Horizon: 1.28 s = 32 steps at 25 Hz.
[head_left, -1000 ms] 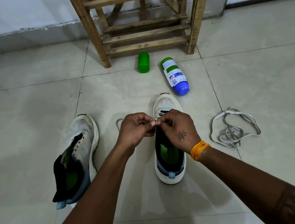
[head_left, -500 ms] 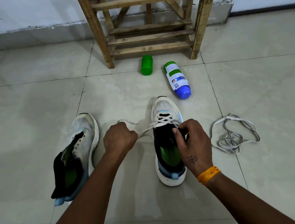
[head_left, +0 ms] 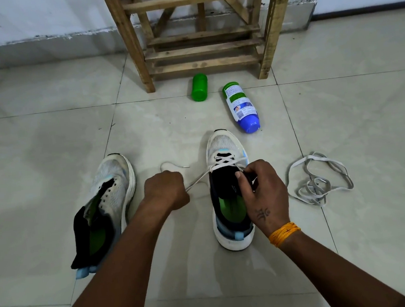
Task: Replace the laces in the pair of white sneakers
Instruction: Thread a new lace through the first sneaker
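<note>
Left hand (head_left: 166,190) grip clamped on the white flat lace (head_left: 199,179), taut toward 9 o'clock from the right white mesh sneaker (head_left: 225,151). Right hand (head_left: 265,192) grip pinches its black tongue (head_left: 223,183). Unlaced left sneaker (head_left: 112,183) at 9 o'clock, loose grey lace pile (head_left: 319,182) at 3 o'clock; bare floor tile (head_left: 49,147) between.

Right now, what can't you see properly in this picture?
Head view only:
- Lace end inside the left hand: curled fingers hide it.
- Right sneaker upper eyelets: the right hand covers them.
- Bottle label: print too small.
- Wooden rack top: cut off by the top edge.
</note>
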Each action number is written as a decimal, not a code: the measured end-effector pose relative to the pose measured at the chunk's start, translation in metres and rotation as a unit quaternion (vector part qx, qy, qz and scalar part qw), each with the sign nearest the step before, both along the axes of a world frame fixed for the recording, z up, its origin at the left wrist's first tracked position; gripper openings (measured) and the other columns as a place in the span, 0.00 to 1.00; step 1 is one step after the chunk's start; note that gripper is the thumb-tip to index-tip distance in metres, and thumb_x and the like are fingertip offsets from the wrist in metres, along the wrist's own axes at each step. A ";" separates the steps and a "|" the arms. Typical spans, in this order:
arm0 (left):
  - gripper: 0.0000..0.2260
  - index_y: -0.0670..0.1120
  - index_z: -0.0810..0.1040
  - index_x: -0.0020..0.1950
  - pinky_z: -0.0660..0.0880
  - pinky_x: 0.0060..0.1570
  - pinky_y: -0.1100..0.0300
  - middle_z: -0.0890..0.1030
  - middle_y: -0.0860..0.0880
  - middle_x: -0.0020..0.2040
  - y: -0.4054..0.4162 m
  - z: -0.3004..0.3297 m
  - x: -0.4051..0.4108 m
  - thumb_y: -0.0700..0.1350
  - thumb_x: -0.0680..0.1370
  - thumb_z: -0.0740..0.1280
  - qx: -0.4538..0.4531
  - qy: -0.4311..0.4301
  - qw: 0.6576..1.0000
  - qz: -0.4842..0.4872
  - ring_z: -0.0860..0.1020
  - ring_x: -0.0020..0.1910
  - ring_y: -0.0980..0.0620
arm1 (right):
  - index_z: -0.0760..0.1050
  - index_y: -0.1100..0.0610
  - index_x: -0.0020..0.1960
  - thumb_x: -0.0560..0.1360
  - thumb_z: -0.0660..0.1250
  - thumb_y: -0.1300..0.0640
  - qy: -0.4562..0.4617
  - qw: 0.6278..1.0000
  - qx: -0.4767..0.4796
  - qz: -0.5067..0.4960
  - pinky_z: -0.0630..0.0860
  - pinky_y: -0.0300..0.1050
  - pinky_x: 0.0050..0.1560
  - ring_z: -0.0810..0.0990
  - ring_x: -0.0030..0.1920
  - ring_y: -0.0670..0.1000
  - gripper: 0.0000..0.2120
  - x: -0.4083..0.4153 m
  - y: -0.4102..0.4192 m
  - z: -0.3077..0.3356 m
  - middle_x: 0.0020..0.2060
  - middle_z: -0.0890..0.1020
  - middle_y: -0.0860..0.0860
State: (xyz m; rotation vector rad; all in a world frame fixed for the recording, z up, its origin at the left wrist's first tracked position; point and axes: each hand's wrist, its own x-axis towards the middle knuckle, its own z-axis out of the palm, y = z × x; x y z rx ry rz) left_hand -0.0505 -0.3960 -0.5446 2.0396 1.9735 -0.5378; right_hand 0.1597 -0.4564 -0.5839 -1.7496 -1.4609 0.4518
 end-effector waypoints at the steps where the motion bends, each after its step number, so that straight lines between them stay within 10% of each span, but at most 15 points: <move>1: 0.08 0.48 0.76 0.50 0.72 0.47 0.57 0.81 0.46 0.54 -0.001 0.001 -0.001 0.50 0.76 0.68 -0.012 0.025 1.000 -0.005 0.81 0.55 0.44 | 0.72 0.51 0.46 0.79 0.69 0.50 -0.001 1.000 0.002 0.002 0.66 0.42 0.37 0.71 0.37 0.44 0.08 0.000 0.000 0.000 0.40 0.74 0.43; 7: 0.12 0.49 0.81 0.45 0.74 0.48 0.53 0.82 0.51 0.40 -0.002 -0.003 0.027 0.55 0.80 0.65 0.194 -0.194 0.961 -0.040 0.81 0.46 0.46 | 0.72 0.51 0.46 0.79 0.69 0.50 -0.003 1.000 0.008 0.013 0.66 0.40 0.37 0.71 0.36 0.45 0.08 -0.001 0.002 -0.001 0.40 0.74 0.44; 12: 0.09 0.45 0.78 0.56 0.72 0.48 0.57 0.80 0.45 0.57 -0.007 -0.013 0.006 0.46 0.78 0.67 0.013 0.017 1.000 -0.014 0.80 0.56 0.43 | 0.71 0.51 0.45 0.80 0.69 0.50 0.003 1.000 0.009 0.016 0.70 0.44 0.37 0.72 0.37 0.47 0.09 0.002 0.003 0.000 0.39 0.75 0.44; 17: 0.09 0.49 0.78 0.46 0.70 0.35 0.55 0.81 0.49 0.42 -0.011 -0.016 0.028 0.53 0.79 0.65 0.247 -0.134 0.955 -0.100 0.81 0.40 0.44 | 0.72 0.51 0.46 0.79 0.69 0.50 0.008 1.000 0.010 0.019 0.70 0.44 0.37 0.72 0.37 0.46 0.08 0.002 0.005 0.000 0.39 0.75 0.44; 24: 0.06 0.48 0.69 0.43 0.67 0.41 0.59 0.82 0.46 0.49 -0.013 -0.020 0.015 0.44 0.74 0.67 0.103 -0.030 0.994 -0.033 0.82 0.48 0.43 | 0.71 0.51 0.46 0.80 0.68 0.50 -0.001 1.000 0.011 0.013 0.69 0.45 0.37 0.72 0.37 0.47 0.09 0.004 0.005 0.000 0.39 0.75 0.43; 32: 0.11 0.47 0.73 0.41 0.63 0.33 0.56 0.80 0.47 0.39 -0.015 -0.022 0.025 0.50 0.81 0.64 0.252 -0.144 0.953 -0.091 0.80 0.37 0.41 | 0.71 0.51 0.46 0.80 0.68 0.50 0.003 1.000 0.008 0.010 0.69 0.45 0.37 0.72 0.37 0.46 0.08 0.003 0.005 0.000 0.39 0.74 0.43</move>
